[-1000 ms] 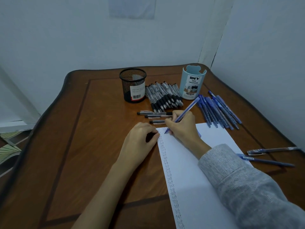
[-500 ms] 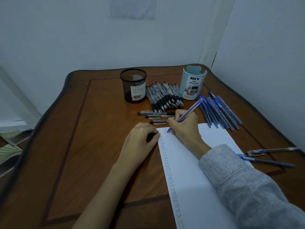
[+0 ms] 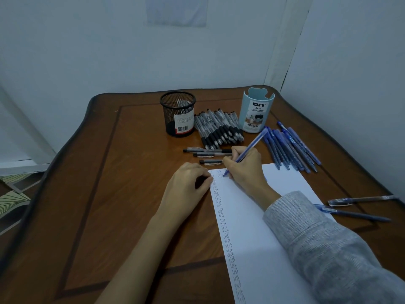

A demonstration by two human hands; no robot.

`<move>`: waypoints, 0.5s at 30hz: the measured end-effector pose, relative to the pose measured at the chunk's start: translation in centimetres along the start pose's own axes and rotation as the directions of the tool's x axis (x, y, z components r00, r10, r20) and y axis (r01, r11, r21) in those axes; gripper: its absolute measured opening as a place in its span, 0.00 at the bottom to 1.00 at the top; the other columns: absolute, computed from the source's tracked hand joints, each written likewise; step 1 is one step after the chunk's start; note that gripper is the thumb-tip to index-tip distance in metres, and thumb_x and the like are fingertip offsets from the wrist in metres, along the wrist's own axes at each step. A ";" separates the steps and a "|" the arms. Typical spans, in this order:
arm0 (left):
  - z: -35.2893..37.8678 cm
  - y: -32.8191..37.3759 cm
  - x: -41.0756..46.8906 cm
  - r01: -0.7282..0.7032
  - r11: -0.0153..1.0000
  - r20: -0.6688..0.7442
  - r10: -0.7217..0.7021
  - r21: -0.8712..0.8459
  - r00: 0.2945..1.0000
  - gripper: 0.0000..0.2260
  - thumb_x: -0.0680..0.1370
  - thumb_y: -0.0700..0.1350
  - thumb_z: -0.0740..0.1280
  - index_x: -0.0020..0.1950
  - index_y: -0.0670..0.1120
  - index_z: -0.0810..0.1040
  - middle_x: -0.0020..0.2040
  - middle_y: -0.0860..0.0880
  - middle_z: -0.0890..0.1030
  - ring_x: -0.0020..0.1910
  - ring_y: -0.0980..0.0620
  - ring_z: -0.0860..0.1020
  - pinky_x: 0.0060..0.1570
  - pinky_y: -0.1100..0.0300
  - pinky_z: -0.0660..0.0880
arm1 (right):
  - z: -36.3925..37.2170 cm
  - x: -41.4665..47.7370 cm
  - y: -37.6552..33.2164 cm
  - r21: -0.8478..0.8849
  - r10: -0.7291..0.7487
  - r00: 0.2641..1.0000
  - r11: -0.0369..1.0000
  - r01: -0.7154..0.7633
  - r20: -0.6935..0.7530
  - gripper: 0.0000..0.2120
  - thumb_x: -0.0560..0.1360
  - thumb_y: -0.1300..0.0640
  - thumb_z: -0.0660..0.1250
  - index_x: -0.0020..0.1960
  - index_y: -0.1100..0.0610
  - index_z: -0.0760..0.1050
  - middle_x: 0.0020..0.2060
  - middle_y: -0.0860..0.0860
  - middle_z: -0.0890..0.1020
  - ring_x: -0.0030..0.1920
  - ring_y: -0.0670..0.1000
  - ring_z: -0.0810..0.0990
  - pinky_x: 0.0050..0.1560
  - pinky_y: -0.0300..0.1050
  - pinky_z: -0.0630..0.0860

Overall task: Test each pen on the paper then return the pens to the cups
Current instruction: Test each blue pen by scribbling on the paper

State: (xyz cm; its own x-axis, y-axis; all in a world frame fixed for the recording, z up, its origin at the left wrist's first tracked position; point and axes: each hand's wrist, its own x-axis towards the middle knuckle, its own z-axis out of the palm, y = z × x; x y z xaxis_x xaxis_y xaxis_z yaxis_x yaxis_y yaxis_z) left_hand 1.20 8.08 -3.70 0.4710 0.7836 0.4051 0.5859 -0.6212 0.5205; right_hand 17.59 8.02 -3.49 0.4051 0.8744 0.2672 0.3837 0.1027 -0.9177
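Note:
My right hand (image 3: 244, 166) grips a blue pen (image 3: 252, 145) with its tip on the top left of the white paper (image 3: 263, 238), beside a column of handwritten "test" words. My left hand (image 3: 188, 185) rests with loosely curled fingers at the paper's left edge, near its top corner. A black mesh cup (image 3: 178, 114) and a light blue organizer cup (image 3: 255, 111) stand at the back of the table. Between the two cups lies a pile of black pens (image 3: 219, 130). A row of blue pens (image 3: 289, 148) lies to the right of the blue cup.
Three black pens (image 3: 208, 153) lie crosswise just beyond my hands. Two blue pens (image 3: 355, 207) lie at the right of the paper near the wooden table's (image 3: 109, 194) edge. Walls close off the back and right sides. A patterned floor shows at far left.
My right hand and the blue pen have shifted slightly up and to the right along the top of the paper. The left hand has stayed in place.

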 end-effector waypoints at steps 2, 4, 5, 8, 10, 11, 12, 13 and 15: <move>0.0 0.0 0.0 0.001 1.000 -0.002 -0.001 -0.003 1.000 0.08 0.77 0.47 0.67 0.52 0.46 0.83 0.50 0.53 0.82 0.51 0.58 0.74 0.50 0.64 0.72 | -0.1 0.0 0.1 0.003 0.004 1.000 1.000 -0.004 -0.006 0.19 0.70 0.72 0.65 0.27 0.58 0.63 0.22 0.52 0.68 0.20 0.44 0.72 0.24 0.36 0.70; 0.0 0.0 0.0 0.000 1.000 -0.011 0.000 -0.008 1.000 0.08 0.77 0.46 0.67 0.52 0.45 0.83 0.50 0.52 0.82 0.51 0.58 0.74 0.50 0.62 0.72 | -0.1 0.0 0.1 0.005 -0.008 1.000 1.000 0.008 -0.022 0.18 0.70 0.71 0.65 0.28 0.58 0.64 0.22 0.53 0.69 0.20 0.45 0.72 0.24 0.35 0.70; 0.0 0.0 0.0 -0.001 1.000 -0.013 0.000 -0.012 1.000 0.07 0.77 0.46 0.68 0.52 0.45 0.83 0.50 0.52 0.82 0.51 0.57 0.74 0.50 0.61 0.73 | 0.0 0.0 0.1 -0.008 -0.021 0.999 1.000 0.020 -0.024 0.17 0.70 0.71 0.65 0.28 0.59 0.63 0.23 0.55 0.69 0.21 0.45 0.72 0.25 0.35 0.69; 0.0 0.0 -0.1 -0.001 1.000 -0.011 0.001 -0.012 1.000 0.08 0.77 0.46 0.67 0.52 0.45 0.82 0.50 0.52 0.82 0.51 0.57 0.74 0.51 0.60 0.73 | 0.2 -0.1 0.1 -0.042 -0.036 0.999 0.998 0.035 -0.020 0.17 0.70 0.71 0.65 0.28 0.59 0.63 0.24 0.55 0.68 0.22 0.44 0.71 0.25 0.33 0.69; 0.0 0.0 -0.1 -0.001 1.000 -0.011 0.001 -0.010 1.000 0.08 0.77 0.46 0.67 0.53 0.45 0.82 0.50 0.52 0.81 0.51 0.57 0.74 0.51 0.60 0.73 | 0.1 -0.1 -0.1 -0.018 -0.011 0.999 1.000 0.011 -0.031 0.18 0.71 0.71 0.65 0.28 0.58 0.63 0.23 0.54 0.68 0.22 0.44 0.71 0.25 0.34 0.69; 0.0 0.0 -0.1 -0.001 1.000 -0.012 0.001 -0.011 1.000 0.08 0.77 0.46 0.67 0.53 0.45 0.83 0.50 0.53 0.81 0.52 0.57 0.74 0.51 0.61 0.73 | 0.0 -0.1 -0.1 0.021 0.013 0.999 1.000 -0.012 -0.050 0.18 0.72 0.70 0.65 0.28 0.58 0.63 0.22 0.53 0.68 0.21 0.45 0.72 0.24 0.35 0.69; 0.0 0.0 -0.1 -0.001 1.000 -0.013 0.001 -0.014 1.000 0.08 0.77 0.46 0.67 0.53 0.45 0.83 0.50 0.53 0.81 0.52 0.57 0.74 0.51 0.61 0.72 | -0.1 -0.1 -0.2 0.079 0.046 0.997 0.996 -0.041 -0.069 0.18 0.73 0.68 0.66 0.29 0.58 0.64 0.22 0.53 0.70 0.20 0.46 0.71 0.23 0.36 0.68; 0.0 0.0 -0.1 -0.002 1.000 -0.014 0.001 -0.015 1.000 0.08 0.77 0.46 0.67 0.53 0.45 0.83 0.50 0.53 0.81 0.52 0.57 0.74 0.51 0.61 0.72 | -0.3 -0.1 -0.4 0.140 0.081 0.994 0.988 -0.070 -0.075 0.18 0.75 0.65 0.67 0.29 0.58 0.65 0.22 0.55 0.71 0.19 0.46 0.71 0.21 0.35 0.67; 0.0 -0.1 0.0 -0.004 1.000 -0.020 0.004 -0.018 1.000 0.08 0.77 0.46 0.67 0.52 0.45 0.83 0.50 0.53 0.81 0.51 0.57 0.74 0.51 0.61 0.72 | -0.4 -0.4 -0.9 0.227 0.119 0.991 0.968 -0.103 -0.056 0.18 0.76 0.58 0.69 0.31 0.58 0.66 0.22 0.57 0.73 0.17 0.45 0.69 0.19 0.35 0.64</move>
State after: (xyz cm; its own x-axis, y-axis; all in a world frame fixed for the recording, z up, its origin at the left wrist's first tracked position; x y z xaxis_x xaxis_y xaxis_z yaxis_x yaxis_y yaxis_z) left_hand 1.16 8.10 -3.74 0.4601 0.7814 0.4216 0.5718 -0.6240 0.5325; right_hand 17.45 7.38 -2.68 0.4936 0.8525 0.1722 0.1414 0.1167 -0.9831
